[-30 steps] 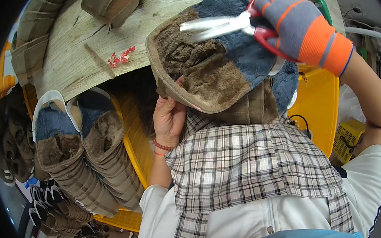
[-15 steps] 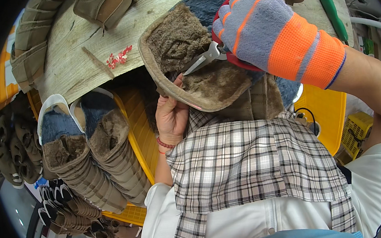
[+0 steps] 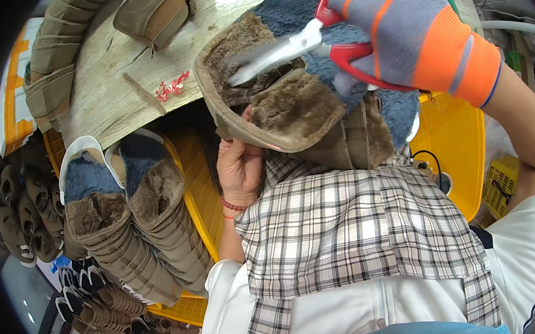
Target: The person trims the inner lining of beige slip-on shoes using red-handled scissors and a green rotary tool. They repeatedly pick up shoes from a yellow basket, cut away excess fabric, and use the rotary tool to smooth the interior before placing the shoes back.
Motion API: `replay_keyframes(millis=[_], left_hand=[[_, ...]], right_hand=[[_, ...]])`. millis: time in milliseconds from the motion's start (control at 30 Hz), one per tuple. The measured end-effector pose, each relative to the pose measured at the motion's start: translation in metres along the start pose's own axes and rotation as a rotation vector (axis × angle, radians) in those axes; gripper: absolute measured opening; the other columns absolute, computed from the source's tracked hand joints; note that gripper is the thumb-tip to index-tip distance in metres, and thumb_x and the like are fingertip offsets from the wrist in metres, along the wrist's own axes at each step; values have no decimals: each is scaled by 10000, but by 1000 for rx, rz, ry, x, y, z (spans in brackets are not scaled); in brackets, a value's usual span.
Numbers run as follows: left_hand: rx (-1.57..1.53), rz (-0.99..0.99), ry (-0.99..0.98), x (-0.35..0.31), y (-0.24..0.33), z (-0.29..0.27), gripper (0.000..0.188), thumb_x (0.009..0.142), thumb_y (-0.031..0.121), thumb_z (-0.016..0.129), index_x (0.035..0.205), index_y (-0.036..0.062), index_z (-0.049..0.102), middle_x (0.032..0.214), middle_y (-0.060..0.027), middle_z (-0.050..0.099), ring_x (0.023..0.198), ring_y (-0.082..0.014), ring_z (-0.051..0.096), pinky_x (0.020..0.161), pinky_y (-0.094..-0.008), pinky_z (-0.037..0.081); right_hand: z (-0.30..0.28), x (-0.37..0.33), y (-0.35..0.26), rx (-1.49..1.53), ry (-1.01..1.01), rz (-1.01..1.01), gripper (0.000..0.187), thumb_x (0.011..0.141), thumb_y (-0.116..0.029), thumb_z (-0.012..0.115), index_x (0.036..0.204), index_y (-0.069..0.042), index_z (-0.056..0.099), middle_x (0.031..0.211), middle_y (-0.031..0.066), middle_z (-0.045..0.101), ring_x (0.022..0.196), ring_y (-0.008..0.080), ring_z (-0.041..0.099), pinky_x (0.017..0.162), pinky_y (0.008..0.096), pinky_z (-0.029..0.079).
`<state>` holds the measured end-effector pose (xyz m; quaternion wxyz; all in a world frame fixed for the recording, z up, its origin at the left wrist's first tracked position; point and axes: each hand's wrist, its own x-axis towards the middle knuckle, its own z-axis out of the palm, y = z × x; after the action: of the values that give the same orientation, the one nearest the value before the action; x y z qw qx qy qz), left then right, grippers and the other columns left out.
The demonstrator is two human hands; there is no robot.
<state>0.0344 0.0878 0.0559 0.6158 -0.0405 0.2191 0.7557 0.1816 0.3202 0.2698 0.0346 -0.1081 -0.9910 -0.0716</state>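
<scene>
My bare left hand (image 3: 240,166) pinches the near left rim of a brown shoe upper (image 3: 304,109), lined with brown fleece and dark blue plush. One fingertip reaches inside the rim. In a grey and orange glove, my right hand (image 3: 405,22) grips red-handled scissors (image 3: 313,37) above the upper. The scissor blades are parted and blurred, pointing left over the fleece lining. My right fingers are partly hidden behind the red handles.
Nested uppers (image 3: 124,245) fill a yellow crate (image 3: 194,206) at my left. On the wooden table (image 3: 105,86) are a brown upper (image 3: 153,14), red scraps (image 3: 173,86) and a brown strip (image 3: 143,92). Another yellow bin (image 3: 453,155) stands at right.
My right hand has lifted and shifted right with the scissors, whose blades have come up off the lining. My left hand keeps its hold on the rim.
</scene>
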Motion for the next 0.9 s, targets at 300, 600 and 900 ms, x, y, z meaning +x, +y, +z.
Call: replay_keyframes(millis=[300, 600, 900], left_hand=[[623, 249, -560, 41, 23, 122, 363, 871, -62, 470, 1229, -6, 478, 1224, -115, 537, 1126, -214, 518, 959, -376, 404], [786, 121, 61, 4, 10, 29, 299, 959, 249, 462, 997, -27, 570, 955, -102, 623, 846, -203, 614, 805, -315, 485], [350, -247, -58, 17, -30, 34, 409, 973, 280, 421, 1213, -43, 497, 1188, -129, 573, 1073, -227, 555, 946, -364, 434]], right_hand=[[0, -23, -54, 1216, 282, 478, 520, 704, -172, 787, 1121, 8, 536, 971, 42, 627, 899, 96, 564, 767, 265, 478], [33, -156, -52, 739, 610, 881, 405, 757, -166, 733, 1073, 18, 558, 821, 113, 640, 710, 164, 598, 650, 271, 483], [86, -138, -87, 1546, 377, 779, 338, 770, -112, 707, 1047, 18, 564, 879, 89, 627, 796, 135, 572, 712, 290, 472]])
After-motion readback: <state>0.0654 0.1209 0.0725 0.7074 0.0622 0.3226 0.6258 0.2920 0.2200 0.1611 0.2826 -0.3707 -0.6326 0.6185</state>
